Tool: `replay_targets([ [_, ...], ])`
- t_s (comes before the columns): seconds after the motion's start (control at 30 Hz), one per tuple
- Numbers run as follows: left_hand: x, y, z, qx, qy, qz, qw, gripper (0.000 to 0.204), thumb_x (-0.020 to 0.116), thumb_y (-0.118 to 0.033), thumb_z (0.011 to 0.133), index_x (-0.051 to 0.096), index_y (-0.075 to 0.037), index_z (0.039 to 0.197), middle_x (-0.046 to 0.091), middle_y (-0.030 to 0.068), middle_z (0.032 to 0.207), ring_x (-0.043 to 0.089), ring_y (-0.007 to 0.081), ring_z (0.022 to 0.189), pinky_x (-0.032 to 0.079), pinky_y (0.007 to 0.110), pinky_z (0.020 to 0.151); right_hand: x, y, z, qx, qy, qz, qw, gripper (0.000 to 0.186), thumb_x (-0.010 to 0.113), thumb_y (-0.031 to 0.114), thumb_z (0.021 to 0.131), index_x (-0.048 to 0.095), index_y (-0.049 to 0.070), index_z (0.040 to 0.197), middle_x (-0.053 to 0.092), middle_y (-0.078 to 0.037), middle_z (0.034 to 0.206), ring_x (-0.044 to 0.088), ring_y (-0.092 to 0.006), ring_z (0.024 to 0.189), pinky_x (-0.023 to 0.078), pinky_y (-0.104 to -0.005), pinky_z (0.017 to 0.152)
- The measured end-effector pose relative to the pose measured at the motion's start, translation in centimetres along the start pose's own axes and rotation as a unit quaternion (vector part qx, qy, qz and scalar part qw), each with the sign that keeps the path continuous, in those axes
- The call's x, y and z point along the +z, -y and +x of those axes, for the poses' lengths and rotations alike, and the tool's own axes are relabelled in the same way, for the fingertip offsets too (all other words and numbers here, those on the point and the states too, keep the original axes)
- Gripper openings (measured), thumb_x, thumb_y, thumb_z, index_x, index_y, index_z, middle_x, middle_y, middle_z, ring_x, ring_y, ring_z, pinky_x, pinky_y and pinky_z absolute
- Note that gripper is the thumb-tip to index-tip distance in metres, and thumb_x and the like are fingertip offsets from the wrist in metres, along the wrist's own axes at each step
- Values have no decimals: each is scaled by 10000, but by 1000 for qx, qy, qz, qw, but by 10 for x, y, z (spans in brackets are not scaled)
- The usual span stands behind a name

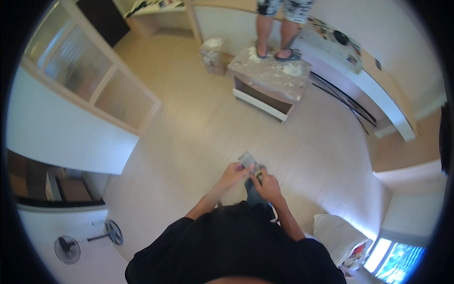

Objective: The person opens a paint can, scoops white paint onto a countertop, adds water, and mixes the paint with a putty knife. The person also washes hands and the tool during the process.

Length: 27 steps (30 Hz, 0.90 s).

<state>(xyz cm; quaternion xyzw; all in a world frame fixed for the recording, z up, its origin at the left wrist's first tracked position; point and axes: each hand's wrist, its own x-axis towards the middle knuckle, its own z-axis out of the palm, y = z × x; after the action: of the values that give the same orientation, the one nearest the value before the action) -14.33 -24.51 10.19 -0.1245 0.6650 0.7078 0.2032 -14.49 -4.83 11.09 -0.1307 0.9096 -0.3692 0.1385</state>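
In front of my body I hold a scraper with a flat grey blade, which looks like a putty knife. My right hand is closed around its handle end, with a dark part showing beside the thumb. The fingers of my left hand pinch the blade's near left edge. Both hands are close together, above the floor and my leg. Small details of the tool are blurred.
Ahead, another person in slippers stands on a plaster-spotted low cabinet. A splattered bin-like box is beside it. Dark strips lie along the right wall. A white sack is at lower right, fans at lower left.
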Motion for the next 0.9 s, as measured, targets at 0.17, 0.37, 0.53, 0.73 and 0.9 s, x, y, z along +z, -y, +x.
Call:
replay_targets([
  [0.17, -95, -76, 52, 58, -199, -170, 963, 328, 690, -354, 956, 730, -28, 959, 721, 34, 902, 644, 107, 831, 505, 302, 787, 2, 93, 153, -128, 72, 40, 988, 362, 676, 354, 928, 527, 26, 964, 651, -228, 687, 663, -441, 673, 506, -504, 579],
  [0.37, -222, -158, 134, 133, -278, -256, 916, 316, 696, -382, 946, 732, -68, 949, 707, -2, 878, 596, 81, 780, 457, 274, 752, 13, 180, 359, -261, 160, 98, 947, 346, 716, 333, 903, 551, 34, 956, 652, -203, 706, 660, -421, 664, 503, -463, 566],
  [0.53, -321, -186, 191, 135, -336, -338, 869, 332, 700, -298, 953, 672, 2, 1092, 700, 77, 1052, 660, 175, 964, 501, 384, 903, 34, 248, 495, -293, 277, 75, 912, 335, 734, 340, 897, 585, 46, 951, 656, -181, 704, 680, -386, 667, 505, -420, 569],
  [0.73, -459, -158, 291, -7, -362, -249, 898, 576, 744, -393, 910, 605, 26, 1280, 710, 102, 1057, 663, 176, 954, 503, 356, 874, 140, 256, 659, -252, 356, 86, 896, 329, 689, 306, 922, 550, 16, 989, 645, -204, 714, 655, -410, 680, 500, -441, 619],
  [0.9, -624, -172, 365, -93, -428, -227, 870, 716, 748, -394, 901, 473, 7, 1427, 687, 170, 1150, 657, 195, 998, 514, 325, 861, 194, 220, 807, -119, 305, -6, 945, 343, 664, 261, 892, 555, -12, 1069, 671, -258, 853, 684, -426, 829, 513, -495, 713],
])
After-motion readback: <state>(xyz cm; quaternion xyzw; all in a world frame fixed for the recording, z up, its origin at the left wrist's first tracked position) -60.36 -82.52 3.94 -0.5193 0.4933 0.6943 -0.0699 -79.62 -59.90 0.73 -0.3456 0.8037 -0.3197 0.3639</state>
